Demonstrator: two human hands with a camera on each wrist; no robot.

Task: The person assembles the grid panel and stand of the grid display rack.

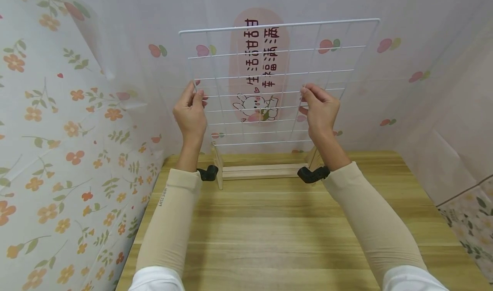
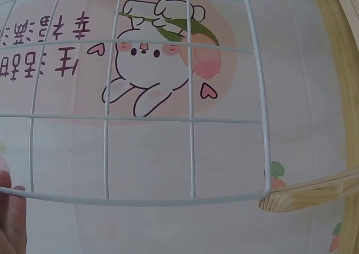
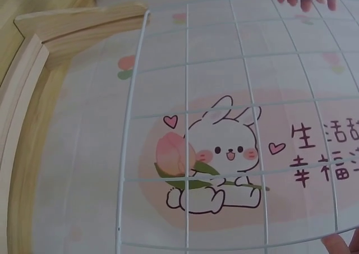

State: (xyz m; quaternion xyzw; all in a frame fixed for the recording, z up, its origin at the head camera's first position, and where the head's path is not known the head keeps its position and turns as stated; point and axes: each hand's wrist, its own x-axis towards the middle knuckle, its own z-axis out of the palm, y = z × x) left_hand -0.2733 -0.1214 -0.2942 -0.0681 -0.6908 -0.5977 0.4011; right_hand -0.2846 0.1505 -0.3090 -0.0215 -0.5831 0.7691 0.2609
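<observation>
A white wire grid panel (image 1: 215,30) (image 2: 263,130) (image 3: 124,153) leans back above a pale wooden stand (image 1: 265,172) (image 3: 90,21). My left hand (image 1: 194,113) (image 2: 11,220) pinches the panel's left edge wire between thumb and fingers. On the opposite side my right hand (image 1: 322,111) (image 3: 342,245) pinches the right edge, level with the left. The panel's lower corners meet the tips of the stand's two uprights in the wrist views; whether they touch or only overlap, I cannot tell. My right forearm partly covers the right upright.
The stand is at the back of a wood-grain table (image 1: 262,231). Behind it hangs a pale sheet (image 1: 146,8) with a rabbit drawing and lettering. A flowered sheet (image 1: 57,154) borders the left. Black wrist mounts (image 1: 208,173) sit close to the uprights.
</observation>
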